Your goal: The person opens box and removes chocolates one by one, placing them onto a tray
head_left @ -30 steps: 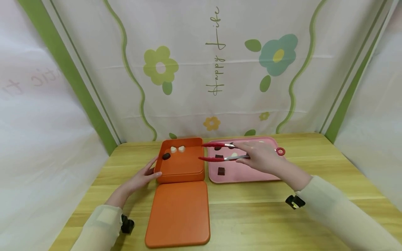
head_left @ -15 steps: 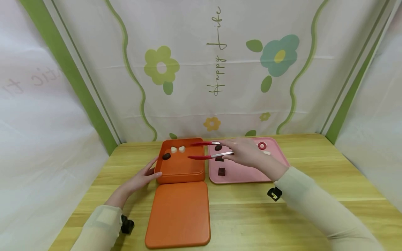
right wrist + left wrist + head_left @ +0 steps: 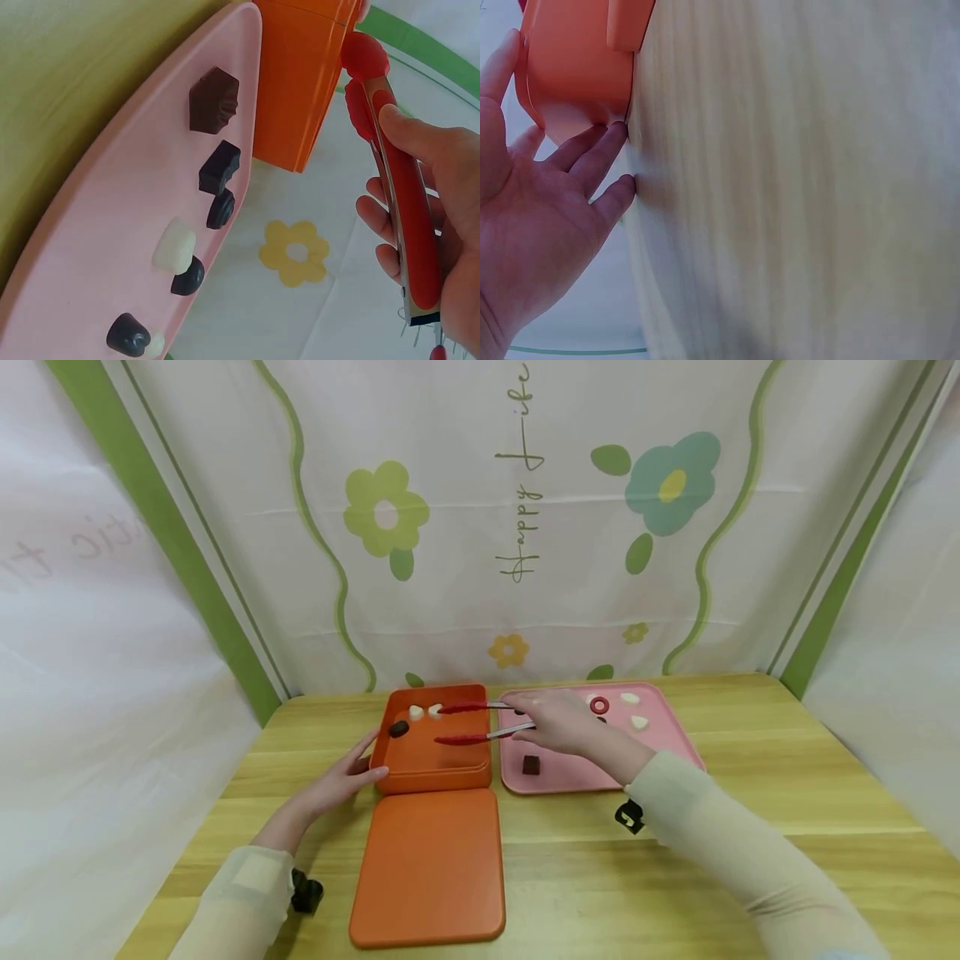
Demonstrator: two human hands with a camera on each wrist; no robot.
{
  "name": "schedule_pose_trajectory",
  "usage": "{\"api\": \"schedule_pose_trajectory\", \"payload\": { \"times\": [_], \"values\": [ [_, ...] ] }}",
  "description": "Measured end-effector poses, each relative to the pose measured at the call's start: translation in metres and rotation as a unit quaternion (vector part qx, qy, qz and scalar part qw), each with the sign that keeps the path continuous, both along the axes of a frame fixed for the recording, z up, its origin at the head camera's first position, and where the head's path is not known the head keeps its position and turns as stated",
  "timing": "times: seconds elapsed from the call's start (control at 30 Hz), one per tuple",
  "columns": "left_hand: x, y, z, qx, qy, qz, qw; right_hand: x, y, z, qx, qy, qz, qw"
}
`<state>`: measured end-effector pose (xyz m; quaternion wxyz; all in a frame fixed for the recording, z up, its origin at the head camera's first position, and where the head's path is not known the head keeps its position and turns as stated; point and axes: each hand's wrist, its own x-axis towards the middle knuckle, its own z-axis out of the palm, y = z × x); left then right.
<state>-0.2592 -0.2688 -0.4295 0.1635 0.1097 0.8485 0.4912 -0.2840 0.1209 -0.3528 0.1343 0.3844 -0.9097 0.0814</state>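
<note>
My right hand (image 3: 558, 720) grips red-tipped metal tongs (image 3: 409, 225), thumb along the red handle. The tongs' arms stand apart over the right part of an orange box (image 3: 435, 782), nothing visible between them. One tip appears close to a white chocolate (image 3: 416, 712) pair at the back; a dark oval chocolate (image 3: 399, 728) lies left of them. My left hand (image 3: 337, 783) touches the box's left side, fingers extended along its wall and thumb at the front corner. Under my right arm is a pink tray (image 3: 82, 217) with dark chocolates (image 3: 214, 101) and white chocolates (image 3: 175, 246), partly hidden in the head view.
An orange lid (image 3: 429, 868) lies flat on the wooden table (image 3: 570, 877), just in front of the box. The pink tray stands close to the box's right side. A printed curtain (image 3: 465, 593) rises behind the table's back edge.
My right hand has moved left with the tongs, from over the tray's edge to over the box. More of the tray's right side shows. My left hand keeps its place on the box.
</note>
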Motion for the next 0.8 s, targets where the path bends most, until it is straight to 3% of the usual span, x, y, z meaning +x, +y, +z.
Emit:
{"api": "schedule_pose_trajectory", "payload": {
  "times": [0.3, 0.8],
  "values": [
    [0.0, 0.0, 0.002, -0.01, 0.008, -0.001, 0.9999, -0.009, -0.017, -0.006, 0.027, -0.016, -0.021, 0.9993],
    [0.0, -0.002, 0.004, 0.007, 0.008, -0.01, 0.9999, -0.02, -0.053, -0.002, 0.082, -0.054, -0.045, 0.9941]
  ]
}}
